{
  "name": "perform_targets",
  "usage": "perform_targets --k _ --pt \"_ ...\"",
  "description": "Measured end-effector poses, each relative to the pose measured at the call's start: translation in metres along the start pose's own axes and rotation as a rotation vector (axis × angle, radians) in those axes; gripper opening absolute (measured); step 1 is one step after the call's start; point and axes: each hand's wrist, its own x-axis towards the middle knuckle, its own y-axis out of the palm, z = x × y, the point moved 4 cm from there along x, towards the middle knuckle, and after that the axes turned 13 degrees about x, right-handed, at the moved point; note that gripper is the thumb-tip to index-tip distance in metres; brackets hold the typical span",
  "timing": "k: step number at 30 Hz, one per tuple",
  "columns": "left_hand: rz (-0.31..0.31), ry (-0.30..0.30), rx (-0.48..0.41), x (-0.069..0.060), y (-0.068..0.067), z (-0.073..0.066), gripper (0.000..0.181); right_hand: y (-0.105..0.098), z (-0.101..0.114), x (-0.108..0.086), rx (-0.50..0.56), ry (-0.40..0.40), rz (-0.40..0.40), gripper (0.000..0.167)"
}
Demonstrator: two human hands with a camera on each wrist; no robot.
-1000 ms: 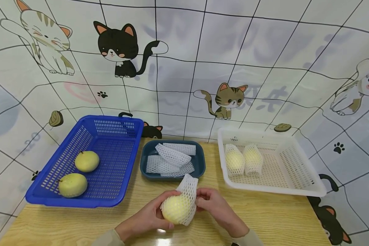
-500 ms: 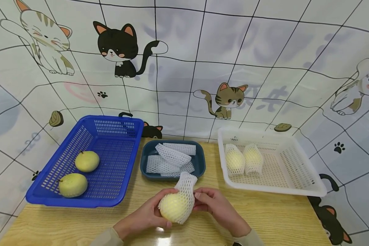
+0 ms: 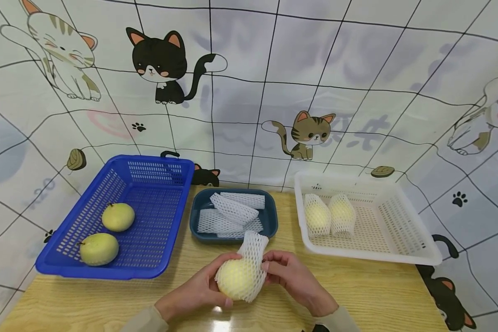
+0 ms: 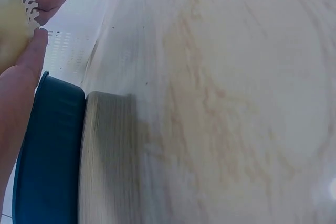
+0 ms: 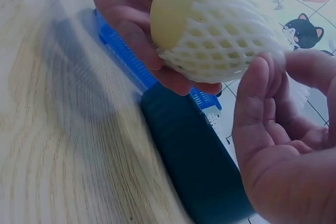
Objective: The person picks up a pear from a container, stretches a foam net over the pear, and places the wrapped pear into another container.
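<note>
A pale yellow pear (image 3: 234, 280) is partly inside a white foam net sleeve (image 3: 255, 247), whose loose end sticks up past the fruit. My left hand (image 3: 200, 287) grips the pear from the left, thumb below and fingers above. At the sleeve's right side, my right hand (image 3: 295, 282) pinches the netting between thumb and fingers. In the right wrist view, the net (image 5: 226, 38) covers most of the pear, while one end of the fruit (image 5: 169, 17) is bare. The left wrist view catches only an edge of the pear (image 4: 11, 30) and some fingers.
A blue basket (image 3: 177, 216) at left holds two bare pears (image 3: 118, 217). Behind my hands, a dark teal tray (image 3: 270, 224) contains several foam net sleeves (image 3: 234, 210). The white basket (image 3: 365, 254) at right has two netted pears (image 3: 317, 216). A cat-print sheet hangs behind the wooden table.
The pear and its sleeve have shifted slightly left and up with my left hand. My right fingers have moved a little along the netting.
</note>
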Motion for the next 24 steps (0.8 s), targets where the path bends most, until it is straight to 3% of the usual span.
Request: perform_targets --k 5,8,15,20,22,24 --pt "-0.004 0.012 -0.009 -0.003 -0.004 -0.001 0.086 -0.001 0.002 -0.002 0.059 -0.023 -0.036 0.007" --pt "-0.041 0.034 -0.004 -0.004 -0.006 -0.001 0.087 -0.003 0.003 -0.003 0.069 -0.050 -0.090 0.008" --pt "-0.185 0.093 0.039 0.002 -0.003 0.001 0.088 0.006 0.000 0.000 -0.119 -0.080 -0.144 0.031" --pt "-0.363 0.058 0.123 0.007 0.001 0.000 0.091 0.008 0.003 -0.004 -0.269 -0.192 -0.269 0.030" --pt "-0.455 0.033 0.146 0.009 0.001 0.000 0.091 0.009 0.005 -0.007 -0.366 -0.276 -0.270 0.030" --pt "-0.534 0.024 0.160 0.010 0.001 -0.001 0.090 0.013 0.006 -0.009 -0.495 -0.374 -0.222 0.037"
